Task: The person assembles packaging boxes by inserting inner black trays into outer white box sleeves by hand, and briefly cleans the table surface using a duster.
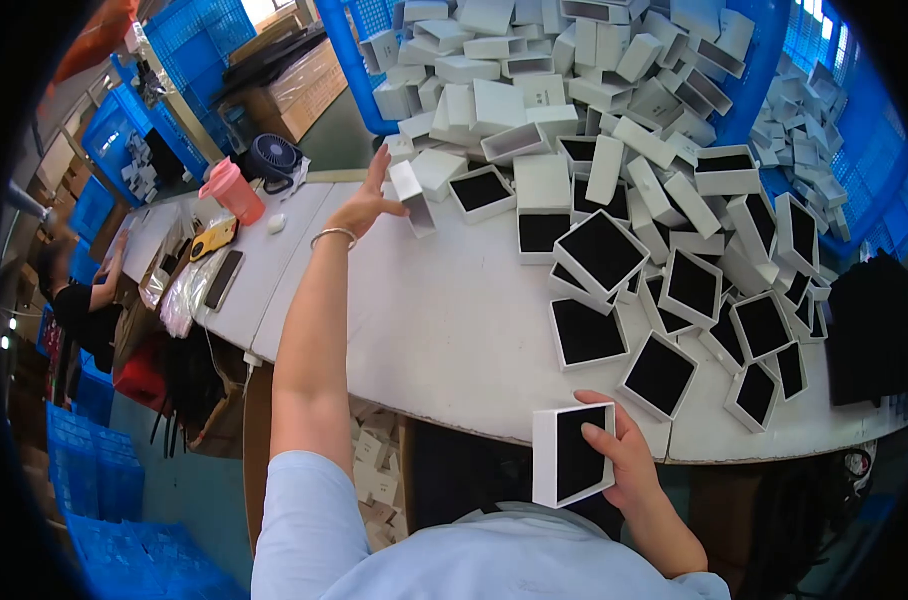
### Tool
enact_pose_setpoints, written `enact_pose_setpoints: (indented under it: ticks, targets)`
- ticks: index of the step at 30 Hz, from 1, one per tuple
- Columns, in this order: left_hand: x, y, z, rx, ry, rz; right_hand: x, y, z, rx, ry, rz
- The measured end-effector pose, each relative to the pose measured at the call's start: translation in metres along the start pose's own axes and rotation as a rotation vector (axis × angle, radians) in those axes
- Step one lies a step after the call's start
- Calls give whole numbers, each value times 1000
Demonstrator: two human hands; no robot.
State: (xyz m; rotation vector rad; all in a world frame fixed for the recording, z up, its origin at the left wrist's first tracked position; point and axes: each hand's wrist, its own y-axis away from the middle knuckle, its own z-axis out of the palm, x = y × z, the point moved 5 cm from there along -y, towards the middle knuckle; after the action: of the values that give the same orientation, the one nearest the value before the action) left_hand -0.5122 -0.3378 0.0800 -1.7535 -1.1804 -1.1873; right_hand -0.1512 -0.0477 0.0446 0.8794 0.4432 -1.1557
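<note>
My left hand (369, 203) reaches out over the table, its fingers apart, with the thumb beside a small white box (412, 199) at the edge of the box pile. Near my body, my right hand (619, 452) grips a white box with a black lining (582, 455), the thumb on the lining. White boxes with black linings (602, 255) lie in a loose heap on the right of the table. Behind them, plain white boxes (499, 107) spill from a blue crate (359, 65).
A pink cup (234, 190), a dark fan (276, 155), a yellow item (214, 238) and a phone (224, 280) are on the left table. Another person (84, 295) sits at the far left. Black material (871, 330) is at the right; a carton of white boxes (376, 475) stands below the table.
</note>
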Motion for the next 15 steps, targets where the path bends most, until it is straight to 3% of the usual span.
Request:
enact_pose_setpoints:
  ticks: [2, 4, 6, 8, 10, 12, 15]
  targets:
    - [18, -5, -1, -47, -64, 37, 1, 3, -7, 5, 36, -9]
    - [27, -7, 13, -351, -448, 71, 5, 4, -11, 24, 75, -31]
    - [27, 4, 22, -317, -618, 161, 6, 8, -11, 44, 112, -35]
    - [48, 33, 29, -83, -639, 246, 1, 12, -7, 92, 75, -177]
    - [60, 76, 49, 117, -313, 254, -6, 14, -3, 142, 20, -257]
    - [64, 123, 81, 138, -203, 444, -12, 12, 2, 107, 33, -281]
    - [79, 193, 133, 160, -152, 508, -18, 4, 10, 12, 173, -283]
